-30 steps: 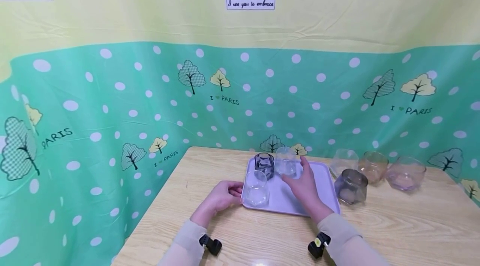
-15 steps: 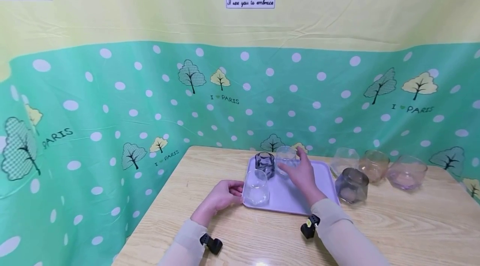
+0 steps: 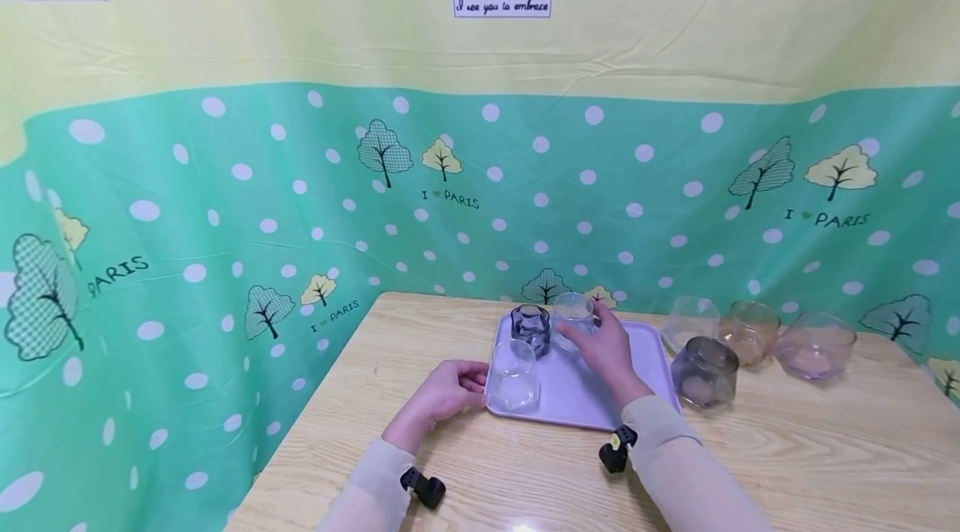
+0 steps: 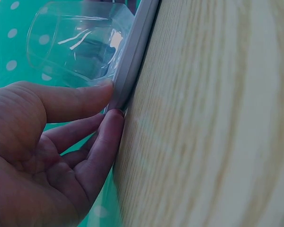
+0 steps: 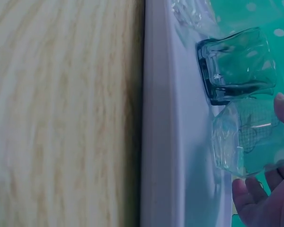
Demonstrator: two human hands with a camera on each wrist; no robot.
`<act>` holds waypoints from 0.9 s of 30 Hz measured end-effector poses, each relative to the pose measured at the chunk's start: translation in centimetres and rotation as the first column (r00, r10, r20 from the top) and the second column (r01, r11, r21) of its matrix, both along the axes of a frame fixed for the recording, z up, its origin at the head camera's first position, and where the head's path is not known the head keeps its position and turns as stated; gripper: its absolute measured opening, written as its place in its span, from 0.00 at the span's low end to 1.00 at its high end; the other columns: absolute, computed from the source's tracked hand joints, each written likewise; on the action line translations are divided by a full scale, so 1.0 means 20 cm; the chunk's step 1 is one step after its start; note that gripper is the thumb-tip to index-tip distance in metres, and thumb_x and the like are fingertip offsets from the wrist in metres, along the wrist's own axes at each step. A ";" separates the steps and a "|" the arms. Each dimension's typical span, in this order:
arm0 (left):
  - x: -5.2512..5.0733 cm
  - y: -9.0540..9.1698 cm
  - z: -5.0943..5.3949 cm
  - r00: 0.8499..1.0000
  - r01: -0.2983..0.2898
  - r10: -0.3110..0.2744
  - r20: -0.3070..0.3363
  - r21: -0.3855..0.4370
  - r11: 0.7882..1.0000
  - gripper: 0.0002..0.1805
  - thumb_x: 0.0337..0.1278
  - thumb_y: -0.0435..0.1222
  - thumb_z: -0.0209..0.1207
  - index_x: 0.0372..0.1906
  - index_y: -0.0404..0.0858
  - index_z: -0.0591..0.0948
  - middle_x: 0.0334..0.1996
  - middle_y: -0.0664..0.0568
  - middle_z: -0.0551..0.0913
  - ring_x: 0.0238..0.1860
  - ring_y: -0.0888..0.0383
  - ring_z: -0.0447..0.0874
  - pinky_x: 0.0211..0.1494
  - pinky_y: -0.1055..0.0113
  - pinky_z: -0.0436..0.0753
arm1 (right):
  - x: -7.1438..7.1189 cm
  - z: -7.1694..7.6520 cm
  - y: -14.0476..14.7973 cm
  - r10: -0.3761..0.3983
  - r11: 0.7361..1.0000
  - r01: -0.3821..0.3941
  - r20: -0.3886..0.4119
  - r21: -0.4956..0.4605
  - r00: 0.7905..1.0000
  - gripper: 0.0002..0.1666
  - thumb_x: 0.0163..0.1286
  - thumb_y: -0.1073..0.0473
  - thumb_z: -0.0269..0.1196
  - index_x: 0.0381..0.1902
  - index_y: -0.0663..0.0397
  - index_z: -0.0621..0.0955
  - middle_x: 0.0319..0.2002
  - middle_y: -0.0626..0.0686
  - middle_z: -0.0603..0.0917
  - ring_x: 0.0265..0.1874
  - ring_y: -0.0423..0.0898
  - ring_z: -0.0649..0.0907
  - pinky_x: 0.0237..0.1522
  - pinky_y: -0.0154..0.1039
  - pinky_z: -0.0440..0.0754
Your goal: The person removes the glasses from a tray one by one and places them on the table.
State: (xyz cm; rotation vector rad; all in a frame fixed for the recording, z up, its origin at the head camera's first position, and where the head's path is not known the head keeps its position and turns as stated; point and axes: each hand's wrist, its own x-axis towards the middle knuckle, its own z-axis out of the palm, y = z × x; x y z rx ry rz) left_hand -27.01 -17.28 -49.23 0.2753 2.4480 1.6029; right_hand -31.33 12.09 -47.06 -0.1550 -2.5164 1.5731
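Note:
On a lilac tray (image 3: 577, 411) stand several glasses. My left hand (image 3: 452, 390) pinches the tray's left rim, the thumb (image 4: 80, 101) above and fingertips at the edge below, as the left wrist view shows. Beside that thumb is a clear glass (image 3: 514, 390) at the near left corner. Behind it sits a dark grey wavy glass (image 3: 530, 332). My right hand (image 3: 603, 348) grips another clear glass (image 3: 572, 317) at the back, next to the grey one. In the right wrist view the thumb and fingers lie on opposite sides of this glass (image 5: 251, 137).
Right of the tray stand a dark smoky glass (image 3: 703, 373), a clear glass (image 3: 690, 323), an amber glass (image 3: 750, 334) and a pink glass (image 3: 815, 348) on the wooden table (image 3: 810, 457). A green dotted cloth (image 3: 450, 265) hangs behind the table.
My right hand has moved slightly left and back, closing round the clear glass at the back of the tray. The left hand stays at the tray's rim.

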 end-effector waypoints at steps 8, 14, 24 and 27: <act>0.00 0.01 0.01 1.000 -0.001 0.001 -0.002 0.002 1.000 0.33 0.48 0.20 0.74 0.65 0.25 0.81 0.44 0.48 0.87 0.42 0.56 0.84 0.45 0.67 0.85 | -0.01 -0.02 0.03 0.003 1.000 -0.003 -0.012 -0.002 1.000 0.55 0.68 0.43 0.76 0.82 0.60 0.64 0.76 0.67 0.70 0.75 0.66 0.70 0.75 0.60 0.69; 0.01 0.01 0.02 1.000 -0.006 0.006 -0.001 0.007 1.000 0.34 0.47 0.20 0.75 0.65 0.25 0.81 0.44 0.47 0.87 0.42 0.56 0.84 0.45 0.66 0.86 | -0.02 -0.02 0.02 -0.001 0.999 0.001 0.002 -0.035 1.000 0.55 0.67 0.45 0.77 0.82 0.59 0.64 0.76 0.68 0.70 0.74 0.66 0.70 0.75 0.60 0.68; 0.01 0.01 0.02 1.000 0.004 -0.004 -0.014 0.002 1.000 0.34 0.47 0.19 0.74 0.65 0.24 0.81 0.45 0.47 0.86 0.43 0.55 0.85 0.47 0.64 0.87 | 0.00 -0.02 0.02 -0.006 0.999 0.007 0.006 -0.052 1.000 0.56 0.67 0.46 0.77 0.83 0.59 0.63 0.76 0.68 0.69 0.75 0.66 0.69 0.76 0.61 0.67; 0.01 0.01 0.02 1.000 0.002 -0.002 -0.014 0.002 1.000 0.34 0.47 0.19 0.74 0.65 0.24 0.81 0.44 0.46 0.86 0.43 0.55 0.85 0.48 0.63 0.87 | 0.00 -0.03 0.02 -0.006 0.998 0.007 0.009 -0.059 1.000 0.56 0.67 0.47 0.77 0.83 0.58 0.63 0.76 0.68 0.69 0.75 0.66 0.69 0.76 0.60 0.68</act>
